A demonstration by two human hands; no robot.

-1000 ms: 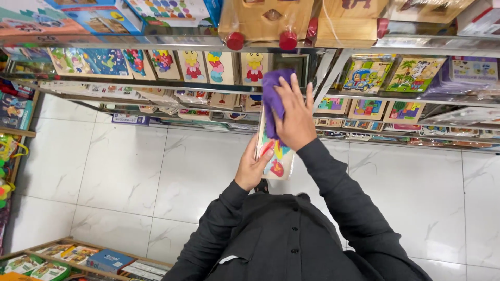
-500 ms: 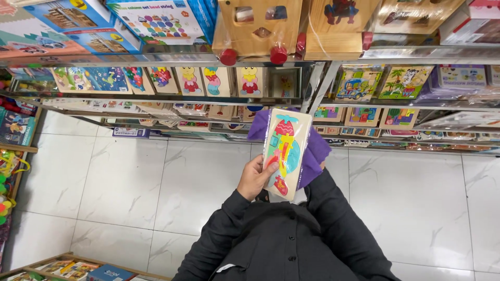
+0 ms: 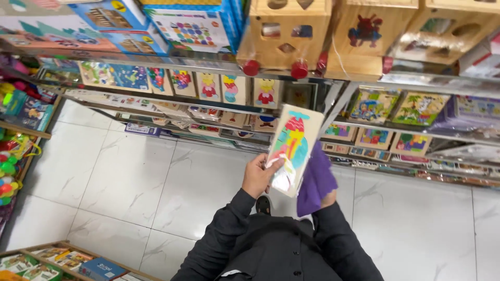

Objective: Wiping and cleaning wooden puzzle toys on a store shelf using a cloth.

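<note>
Since half a second ago we see the wooden puzzle board [image 3: 291, 148] tilted further, its top leaning toward the shelf rack [image 3: 333, 99]. Left hand [image 3: 259, 175]: raised at chest height, fingers wrapped round the board's lower left edge, thumb on its picture face. Purple cloth [image 3: 316, 179]: bunched just right of the board, touching its back. Right hand [image 3: 328, 199]: almost wholly hidden under the cloth, apparently gripping it; fingers not visible.

Colourful wooden puzzle board [image 3: 291, 148] held tilted; purple cloth [image 3: 315, 179] behind.
</note>
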